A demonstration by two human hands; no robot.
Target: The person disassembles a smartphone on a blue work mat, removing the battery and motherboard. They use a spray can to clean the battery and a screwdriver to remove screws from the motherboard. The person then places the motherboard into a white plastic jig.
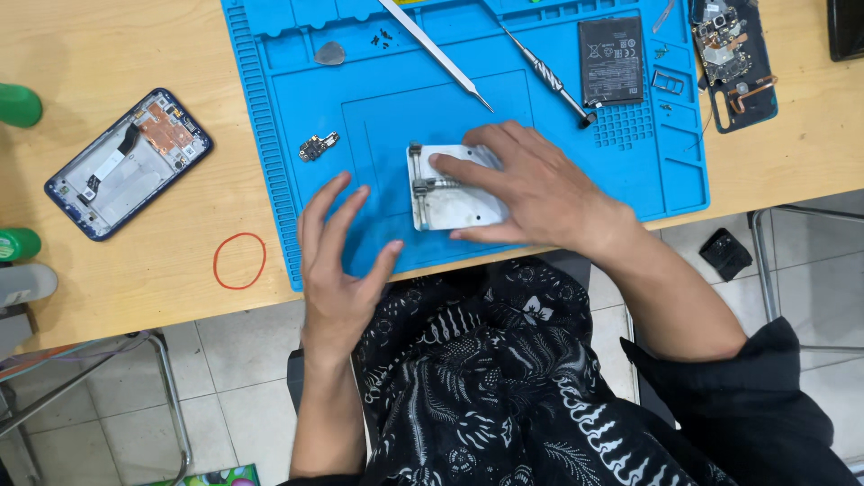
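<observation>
The right hand (531, 189) presses flat, not clenched, on the square silver metal holder plate (450, 193) mid blue silicone mat (288, 117); the left hand (337, 256) hovers released beside it. A push could slide the plate toward the mat's near edge.

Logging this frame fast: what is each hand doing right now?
Left hand: open, fingers spread over the blue mat, holding nothing.
Right hand: fingers resting flat on the metal holder plate, pressing rather than gripping it.

battery label (612, 59): upper right of frame, on blue mat, black rectangle with pale print | dark screen edge (846, 29): top right corner, black, mostly cropped | packages, signs: none seen
</observation>
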